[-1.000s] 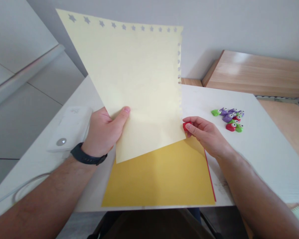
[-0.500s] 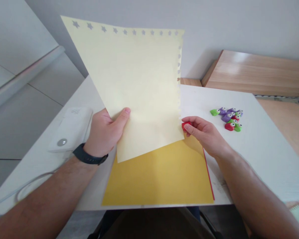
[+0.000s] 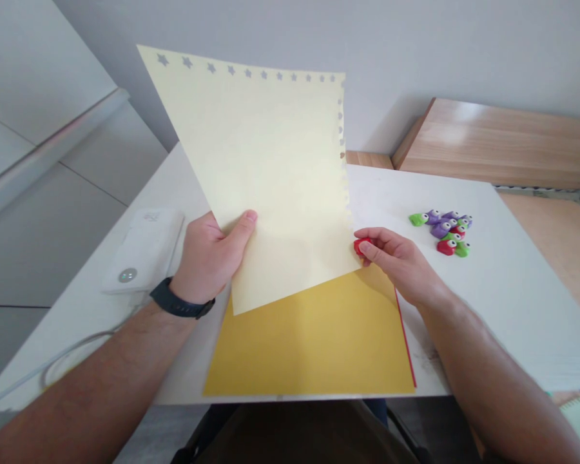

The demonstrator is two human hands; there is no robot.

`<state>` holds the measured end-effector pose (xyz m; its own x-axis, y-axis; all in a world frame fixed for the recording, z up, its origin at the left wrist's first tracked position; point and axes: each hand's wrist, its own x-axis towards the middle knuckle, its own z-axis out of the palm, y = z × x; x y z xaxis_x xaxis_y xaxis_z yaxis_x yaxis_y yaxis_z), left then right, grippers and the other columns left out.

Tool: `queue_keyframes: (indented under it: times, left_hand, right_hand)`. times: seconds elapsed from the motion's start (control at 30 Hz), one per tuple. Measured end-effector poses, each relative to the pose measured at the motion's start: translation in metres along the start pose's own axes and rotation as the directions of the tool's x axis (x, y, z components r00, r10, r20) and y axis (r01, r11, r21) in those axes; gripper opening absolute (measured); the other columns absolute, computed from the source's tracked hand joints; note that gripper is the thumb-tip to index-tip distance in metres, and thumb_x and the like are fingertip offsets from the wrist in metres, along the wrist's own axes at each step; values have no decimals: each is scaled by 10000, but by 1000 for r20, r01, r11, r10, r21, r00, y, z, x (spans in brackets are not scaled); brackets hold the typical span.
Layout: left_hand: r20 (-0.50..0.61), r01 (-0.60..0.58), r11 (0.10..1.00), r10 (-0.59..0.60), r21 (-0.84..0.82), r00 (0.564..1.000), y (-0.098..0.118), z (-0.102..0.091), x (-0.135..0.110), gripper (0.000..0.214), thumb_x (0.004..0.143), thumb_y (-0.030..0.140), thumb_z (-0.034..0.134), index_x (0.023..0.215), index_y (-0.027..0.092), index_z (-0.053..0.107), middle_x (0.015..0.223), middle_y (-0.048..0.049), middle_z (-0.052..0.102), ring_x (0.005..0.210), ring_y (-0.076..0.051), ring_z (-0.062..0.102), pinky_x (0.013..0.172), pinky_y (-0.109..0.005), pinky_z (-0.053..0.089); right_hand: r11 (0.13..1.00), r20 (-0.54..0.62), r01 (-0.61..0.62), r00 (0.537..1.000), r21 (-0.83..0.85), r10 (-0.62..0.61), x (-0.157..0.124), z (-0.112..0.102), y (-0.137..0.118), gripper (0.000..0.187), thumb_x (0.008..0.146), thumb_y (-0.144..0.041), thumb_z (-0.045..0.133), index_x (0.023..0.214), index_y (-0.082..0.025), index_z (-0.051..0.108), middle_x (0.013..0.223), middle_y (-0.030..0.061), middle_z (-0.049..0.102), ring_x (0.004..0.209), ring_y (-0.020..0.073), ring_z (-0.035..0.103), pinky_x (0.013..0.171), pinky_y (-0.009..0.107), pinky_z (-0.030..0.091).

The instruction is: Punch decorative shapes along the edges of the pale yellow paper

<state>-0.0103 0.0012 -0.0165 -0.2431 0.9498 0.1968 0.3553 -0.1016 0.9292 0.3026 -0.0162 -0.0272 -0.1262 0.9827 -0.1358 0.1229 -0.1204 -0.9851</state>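
Note:
A pale yellow sheet of paper (image 3: 275,174) is held up at a tilt, its left edge pinched by my left hand (image 3: 217,254), thumb in front. Star-shaped holes run along its top edge, and small cut-outs, some heart-shaped, line its right edge. At the lower right edge of the sheet, my right hand (image 3: 391,258) grips a small red paper punch (image 3: 361,247) between thumb and fingers. The fingers hide part of the punch. Beneath the sheet, darker yellow paper (image 3: 309,348) lies on the white table, with a red edge showing at its right side.
Several green, purple and red punches with eyes (image 3: 443,227) are clustered on the white table (image 3: 507,303) at right. A white device (image 3: 145,251) with a cable (image 3: 53,361) lies at left. A wooden board (image 3: 507,138) stands behind at right.
The top of the sheet has tipped lower, and its lower right corner has shifted slightly right. My left hand has moved a little to the right; my right hand stays at the edge with the punch.

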Motion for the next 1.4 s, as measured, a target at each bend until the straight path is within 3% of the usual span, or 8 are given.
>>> queue_keyframes:
  times: [0.17,0.33,0.47,0.83,1.17,1.4]
  left_hand:
    - [15,-16,1000,16,0,1000,2,1,-1,311,922,457,746,1121,228,813,1220,-49,797,1135,-290,746,1027,-392,607]
    - [14,-39,999,39,-13,999,0,2,-2,334,926,464,744,1153,226,805,1239,-50,790,1162,-292,739,1051,-400,596]
    - [16,-43,999,43,-6,999,-1,2,-1,341,929,463,738,1165,224,798,1260,-51,783,1194,-289,726,1096,-405,568]
    - [16,-48,999,48,4,999,4,1,-3,368,939,487,730,1206,241,785,1304,-58,764,1216,-290,717,1103,-466,566]
    - [7,-79,997,79,5,997,5,1,-3,343,950,432,739,1222,228,785,1302,-49,766,1217,-283,716,1100,-418,566]
    - [-1,-76,997,76,-2,997,8,4,-5,395,961,412,736,1262,158,763,1319,-64,758,1238,-283,700,1112,-407,541]
  right_hand:
    - [998,25,-19,1000,61,17,1,0,3,365,884,-441,817,1172,-237,723,960,21,717,854,158,618,781,309,478]
    - [982,54,-71,997,175,62,0,3,3,454,819,-363,888,1216,-251,698,1032,28,749,953,172,674,893,329,508]
    - [963,79,-141,989,228,126,-2,5,0,431,752,-336,937,1117,-223,739,1026,34,766,933,165,687,940,341,514]
    - [959,71,-180,983,218,169,-5,6,-5,396,747,-348,936,1086,-231,768,1010,29,764,885,162,677,870,324,517]
    - [952,56,-230,973,202,223,-4,5,-4,420,701,-354,963,1058,-224,785,1007,39,781,886,169,690,879,341,521]
    - [958,73,-204,978,200,193,-4,5,-7,373,717,-338,956,1031,-231,786,995,21,773,908,152,679,898,321,493]
